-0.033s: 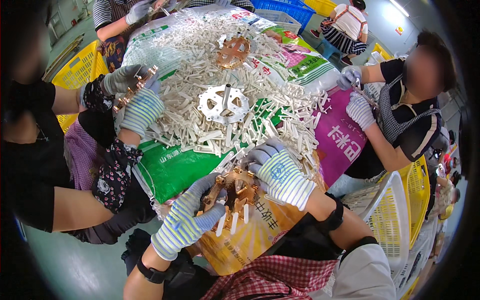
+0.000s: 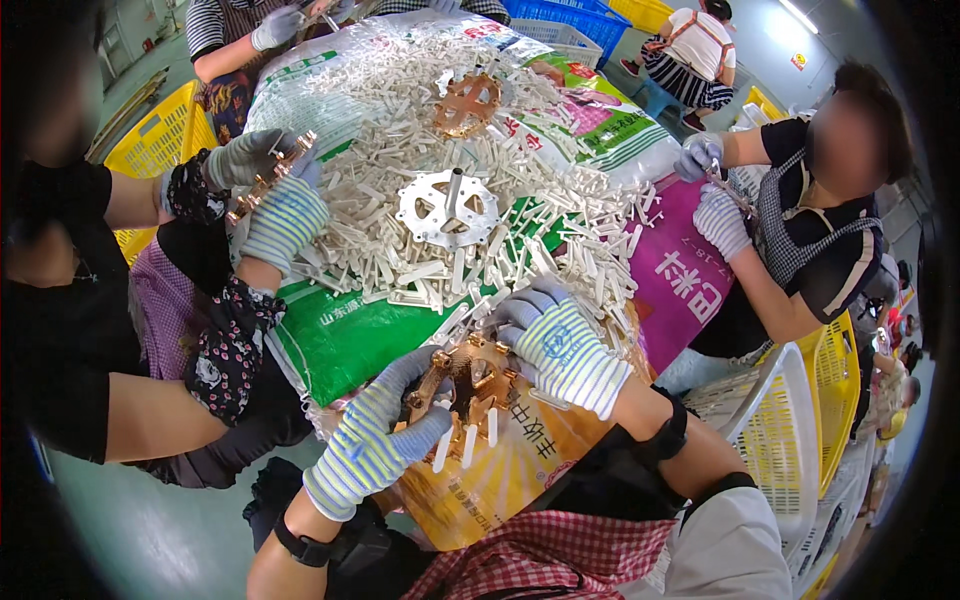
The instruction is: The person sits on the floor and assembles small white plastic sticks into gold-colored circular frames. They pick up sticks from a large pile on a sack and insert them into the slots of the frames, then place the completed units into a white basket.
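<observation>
My left hand, in a striped glove with grey fingers, is closed around the left side of a copper-coloured round metal fixture with prongs about its rim. Several white plastic strips stick out from its near side. My right hand, gloved alike, curls its fingers against the fixture's right far edge; its thumb and fingertips are partly hidden. Just beyond, loose white strips lie heaped on the sack-covered work surface. On the heap rests a silver spoked disc with an upright post, and farther back a copper-coloured one.
A co-worker's gloved hands hold a copper-coloured piece at left. Another's gloved hands hold a small metal piece at right. More gloved hands work at the far left. A white basket and yellow crates stand at my right.
</observation>
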Motion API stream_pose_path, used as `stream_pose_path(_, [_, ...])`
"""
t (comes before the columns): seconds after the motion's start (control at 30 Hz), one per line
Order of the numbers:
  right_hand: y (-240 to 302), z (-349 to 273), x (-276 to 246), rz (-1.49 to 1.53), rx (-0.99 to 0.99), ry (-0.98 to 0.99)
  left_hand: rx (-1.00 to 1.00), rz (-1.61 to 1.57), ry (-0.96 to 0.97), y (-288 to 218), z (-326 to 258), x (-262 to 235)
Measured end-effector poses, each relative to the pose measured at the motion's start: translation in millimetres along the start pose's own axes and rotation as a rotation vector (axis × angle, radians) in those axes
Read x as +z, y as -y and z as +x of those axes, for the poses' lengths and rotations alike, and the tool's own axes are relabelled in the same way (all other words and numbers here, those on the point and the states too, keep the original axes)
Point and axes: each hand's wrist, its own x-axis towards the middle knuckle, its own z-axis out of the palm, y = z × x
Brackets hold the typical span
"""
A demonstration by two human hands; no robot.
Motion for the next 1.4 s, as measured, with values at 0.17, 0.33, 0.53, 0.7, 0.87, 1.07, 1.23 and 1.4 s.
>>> stream_pose_path(0.17, [-1.8, 0.2, 3.5, 0.049, 0.025, -0.01, 0.15, 0.233, -0.044, 9.9, -0.9, -1.4])
stream_pose_path(0.33, [-7.4, -2.5, 11.6, 0.22, 0.154, -0.195, 0.215, 0.272, -0.065, 19.2, -2.6, 3.8])
stream_pose_path(0.53, [3.2, -6.6, 7.7, 0.585, 0.36, -0.373, 0.368, 0.376, -0.141, 34.1, -0.4, 11.7])
stream_pose_path(0.7, [11.9, 0.9, -10.9, 0.425, 0.288, -0.364, 0.191, 0.179, -0.118, 24.0, -2.1, 13.6])
stream_pose_path(0.87, [29.5, 2.3, -23.0, 0.561, 0.271, -0.395, 0.185, 0.149, -0.161, 21.3, 1.7, 11.8])
stream_pose_path(1.07, [40.9, 4.5, -37.4, 0.528, 0.063, -0.373, 0.056, 0.033, -0.125, 14.4, -0.8, 11.7])
stream_pose_path(1.23, [59.9, 11.9, -34.0, 0.21, -0.048, -0.402, 0.043, -0.077, -0.09, 16.6, -1.1, 20.3])
stream_pose_path(1.4, [58.2, 10.0, -26.1, 0.049, -0.101, -0.384, 0.059, -0.092, -0.079, 11.8, -4.4, 25.3])
